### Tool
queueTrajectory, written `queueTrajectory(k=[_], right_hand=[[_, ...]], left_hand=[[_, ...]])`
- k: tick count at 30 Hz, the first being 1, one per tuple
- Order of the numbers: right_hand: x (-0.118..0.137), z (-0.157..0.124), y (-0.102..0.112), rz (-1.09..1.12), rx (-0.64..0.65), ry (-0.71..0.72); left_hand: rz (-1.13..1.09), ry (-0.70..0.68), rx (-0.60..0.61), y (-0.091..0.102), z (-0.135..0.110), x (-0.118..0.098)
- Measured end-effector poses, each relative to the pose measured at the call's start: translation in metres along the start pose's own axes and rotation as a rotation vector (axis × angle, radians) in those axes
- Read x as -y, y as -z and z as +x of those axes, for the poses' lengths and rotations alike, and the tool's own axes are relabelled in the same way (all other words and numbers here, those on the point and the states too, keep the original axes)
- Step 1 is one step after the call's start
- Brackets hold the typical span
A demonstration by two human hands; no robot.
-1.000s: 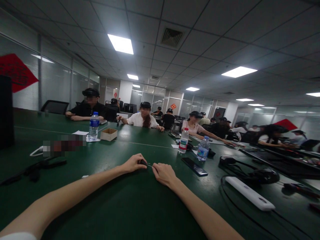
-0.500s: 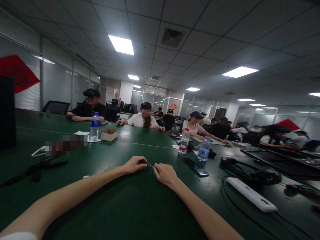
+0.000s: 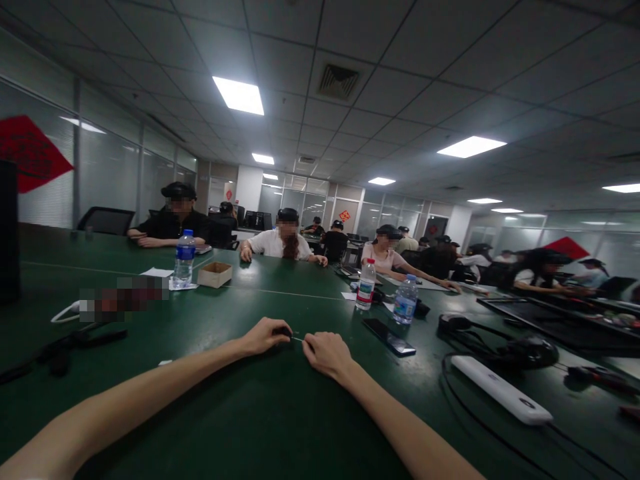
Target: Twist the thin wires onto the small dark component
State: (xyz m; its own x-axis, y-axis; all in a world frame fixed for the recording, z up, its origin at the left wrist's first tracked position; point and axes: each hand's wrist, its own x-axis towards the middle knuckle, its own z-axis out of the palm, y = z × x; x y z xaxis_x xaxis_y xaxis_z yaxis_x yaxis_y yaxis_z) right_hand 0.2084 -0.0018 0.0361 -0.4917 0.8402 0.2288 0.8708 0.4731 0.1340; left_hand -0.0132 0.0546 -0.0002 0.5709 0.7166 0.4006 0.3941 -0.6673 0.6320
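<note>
Both my arms reach out over a dark green table. My left hand is closed in a pinch on a small dark object. A thin, light pin or wire runs from that object to my right hand, whose fingers are pinched on its other end. The two hands sit close together, a few centimetres apart, resting on the table top. What the small dark object is cannot be made out.
A black phone, two water bottles, a white power strip and black cables and headsets lie to the right. A third bottle and a cardboard box stand to the left. Several people sit along the far side.
My hands have stayed together on the small object and the thin pin. The view has shifted slightly; nothing was let go or picked up.
</note>
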Motion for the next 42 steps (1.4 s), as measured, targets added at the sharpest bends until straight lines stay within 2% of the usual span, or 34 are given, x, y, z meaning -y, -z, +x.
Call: queueTrajectory(k=[9,15,30,37,42], right_hand=[[-0.005,0.003,-0.008,0.072,-0.011,0.0],[-0.004,0.003,-0.009,0.093,-0.044,-0.016],[0.001,0.002,-0.006,0.141,-0.045,-0.036],[0.021,0.016,-0.012,0.21,-0.11,-0.033],[-0.002,0.005,-0.013,0.194,-0.166,-0.106]], left_hand=[[-0.26,0.13,0.075,-0.001,0.006,0.005],[-0.363,0.111,0.097,0.002,0.008,0.009],[-0.389,0.155,0.108,0.005,0.007,0.007],[-0.336,0.146,0.192,0.001,0.008,0.001],[-0.391,0.135,0.171,0.002,0.008,0.003]])
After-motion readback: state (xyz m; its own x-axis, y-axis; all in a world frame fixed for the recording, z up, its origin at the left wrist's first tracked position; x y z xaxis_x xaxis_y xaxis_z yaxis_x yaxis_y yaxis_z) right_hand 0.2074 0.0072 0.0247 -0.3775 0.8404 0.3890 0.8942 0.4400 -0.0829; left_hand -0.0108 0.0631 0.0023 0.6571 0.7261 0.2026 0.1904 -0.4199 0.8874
